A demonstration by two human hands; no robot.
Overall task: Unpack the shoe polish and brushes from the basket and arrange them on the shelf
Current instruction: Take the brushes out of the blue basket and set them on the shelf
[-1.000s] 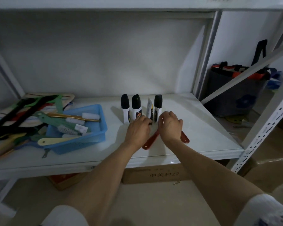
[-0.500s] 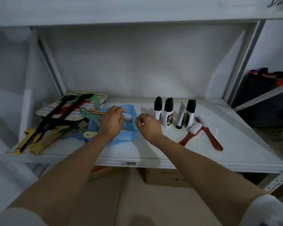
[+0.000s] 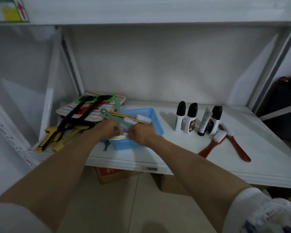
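— What's the biggest thing in front of the person?

— The white metal shelf (image 3: pixel 200 148). At its left end sits a heap of long plastic shoehorns (image 3: pixel 71 125) in black, green and yellow, lying over a striped cloth pad (image 3: pixel 97 113).

— And the basket?

— A blue perforated plastic basket (image 3: pixel 155 122), just right of that heap, near the front edge. A gold-handled brush with white bristles (image 3: pixel 141 118) lies across its top, and a green-handled brush (image 3: pixel 115 118) slants beside it.

— What's already out?

— Three white polish bottles with black caps (image 3: pixel 191 117) and a slim white tube (image 3: pixel 204 121) stand upright in a row, well right of the basket. Two red-handled brushes with white bristles (image 3: pixel 233 145) lie in front of them, heads close together, handles spreading toward the shelf edge.

— The hands?

— Both are over the basket's front. The left hand (image 3: pixel 107 131) has a curled, narrow grip near the green brush; the right hand (image 3: pixel 141 135) is curled likewise. What either grip holds, I can't tell.
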